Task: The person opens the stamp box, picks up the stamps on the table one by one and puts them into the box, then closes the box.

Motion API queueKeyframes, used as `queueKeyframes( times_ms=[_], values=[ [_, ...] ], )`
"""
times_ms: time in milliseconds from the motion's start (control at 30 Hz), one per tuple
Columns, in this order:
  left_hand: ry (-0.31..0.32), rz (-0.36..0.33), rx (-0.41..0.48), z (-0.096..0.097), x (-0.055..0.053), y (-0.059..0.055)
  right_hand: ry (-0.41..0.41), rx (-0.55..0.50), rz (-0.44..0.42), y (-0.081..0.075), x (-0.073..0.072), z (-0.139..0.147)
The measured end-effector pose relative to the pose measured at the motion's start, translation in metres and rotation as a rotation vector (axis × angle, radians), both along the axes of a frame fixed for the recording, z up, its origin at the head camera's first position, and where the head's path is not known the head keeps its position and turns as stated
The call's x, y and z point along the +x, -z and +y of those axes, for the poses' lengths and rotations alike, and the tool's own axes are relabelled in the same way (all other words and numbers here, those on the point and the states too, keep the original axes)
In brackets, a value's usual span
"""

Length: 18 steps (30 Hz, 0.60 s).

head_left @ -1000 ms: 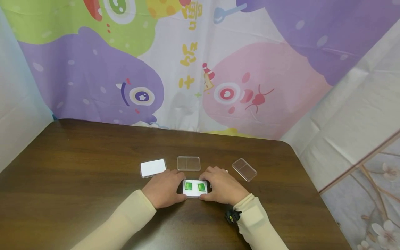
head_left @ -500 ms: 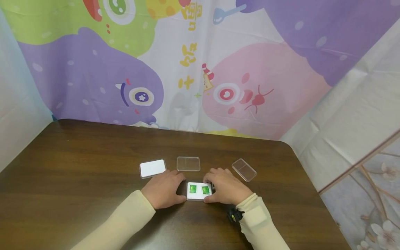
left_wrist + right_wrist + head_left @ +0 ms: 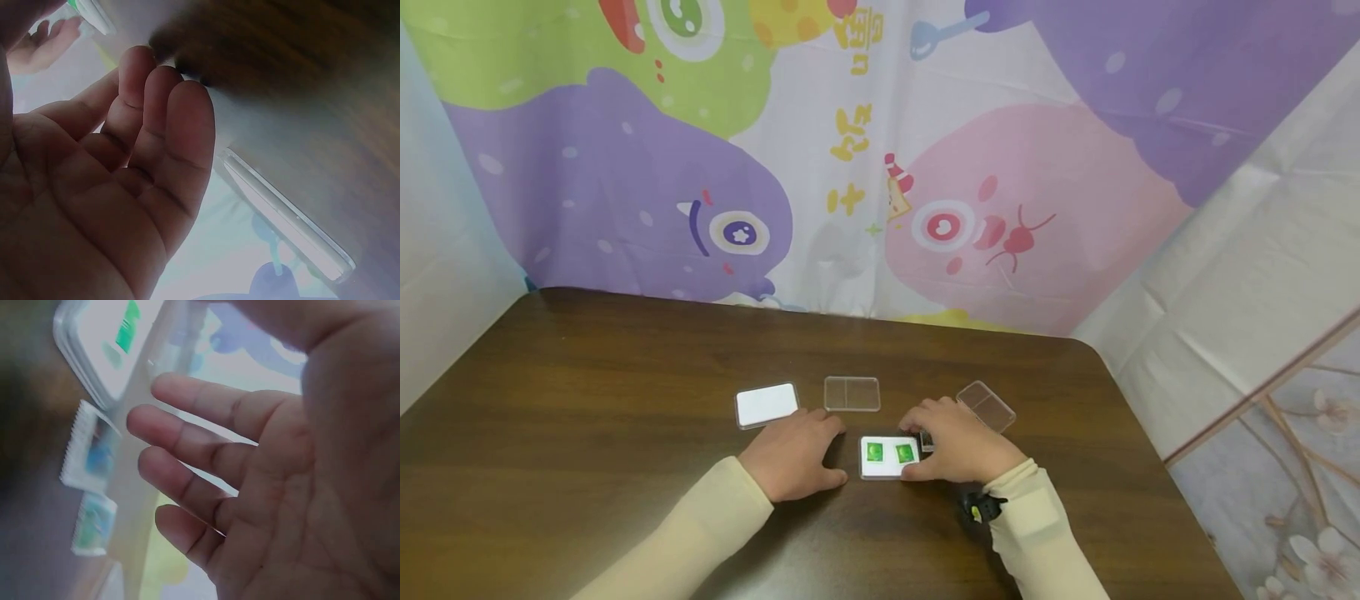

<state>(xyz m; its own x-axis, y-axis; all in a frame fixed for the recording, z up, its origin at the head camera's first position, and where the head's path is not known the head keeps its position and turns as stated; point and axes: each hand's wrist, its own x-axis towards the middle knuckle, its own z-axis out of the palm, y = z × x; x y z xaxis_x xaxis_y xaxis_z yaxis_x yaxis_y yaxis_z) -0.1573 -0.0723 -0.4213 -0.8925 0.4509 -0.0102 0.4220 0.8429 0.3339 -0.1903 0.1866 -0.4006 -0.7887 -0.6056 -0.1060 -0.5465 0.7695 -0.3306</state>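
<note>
A thin clear plastic case (image 3: 889,471) lies on the table, holding a white card with two green stamps. My right hand (image 3: 970,446) holds its right end, thumb on the near corner and index fingertip at the far edge. In the right wrist view the other fingers (image 3: 187,481) are spread, with two loose perforated stamps (image 3: 94,456) on the table beside them. One stamp (image 3: 927,442) shows partly under that hand in the head view. My left hand (image 3: 790,457) rests on the table left of the case, fingers loosely bent and holding nothing.
A clear case with a white insert (image 3: 766,405) lies behind my left hand. Two clear case halves lie farther back, one in the middle (image 3: 852,394) and one tilted (image 3: 981,400) behind my right hand. A printed curtain (image 3: 842,267) hangs behind the brown table (image 3: 625,358).
The case with the green stamps has slid right, away from my left hand, together with my right hand. The left hand has let go of it and stayed in place.
</note>
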Motion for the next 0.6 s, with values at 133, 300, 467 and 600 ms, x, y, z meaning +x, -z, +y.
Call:
queueKeyframes(
  times_ms=[133,300,467,600],
  values=[
    [0.003,-0.003,0.001,-0.001,0.001,0.000,0.105,-0.040,0.046,-0.009,-0.002,0.010],
    [0.018,-0.001,0.014,-0.003,-0.001,0.000,0.256,-0.029,0.119,-0.013,-0.003,0.018],
    [0.030,0.002,0.021,-0.006,-0.003,0.001,0.277,0.018,0.143,-0.005,-0.008,0.018],
    [0.039,0.008,0.030,-0.008,-0.005,0.000,0.267,0.030,0.129,-0.002,-0.009,0.015]
  ],
)
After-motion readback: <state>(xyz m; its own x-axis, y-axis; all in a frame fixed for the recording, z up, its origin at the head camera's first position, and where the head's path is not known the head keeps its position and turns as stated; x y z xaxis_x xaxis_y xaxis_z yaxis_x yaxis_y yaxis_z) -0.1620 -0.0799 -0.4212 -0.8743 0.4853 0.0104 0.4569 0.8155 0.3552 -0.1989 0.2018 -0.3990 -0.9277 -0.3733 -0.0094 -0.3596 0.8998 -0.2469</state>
